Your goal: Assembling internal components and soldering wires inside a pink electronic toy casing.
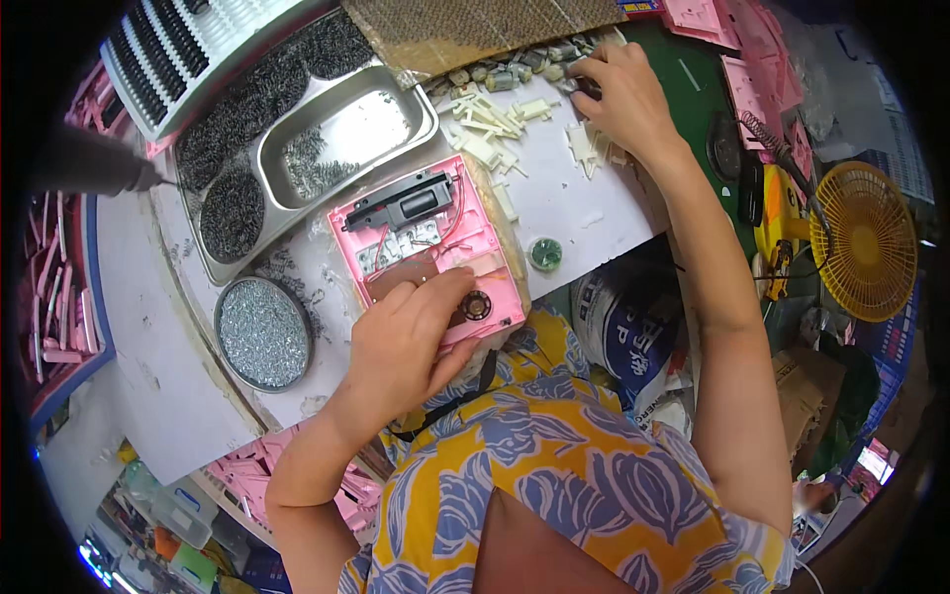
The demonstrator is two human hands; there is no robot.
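Note:
My left hand [401,342] grips the near edge of a pink plastic housing [495,259], its fingers over the top and the thumb at the side. Inside the housing lie a black plastic mechanism [404,202], a metal plate [401,244], thin red wires and a round black part [477,305]. Out at the far right, my right hand [630,99] is bent down by a row of small cylindrical motors [505,77]. Its fingers are curled together; what they pinch is hidden. Cream plastic pieces [485,124] lie scattered between the motors and the housing.
A metal tray [427,134] of dark springs stands behind the housing. On the left is a round dish [262,334] of small silvery parts. A screwdriver-like tool [99,161] hangs at far left. A small green-filled cup [544,253] and a yellow fan [863,241] are right.

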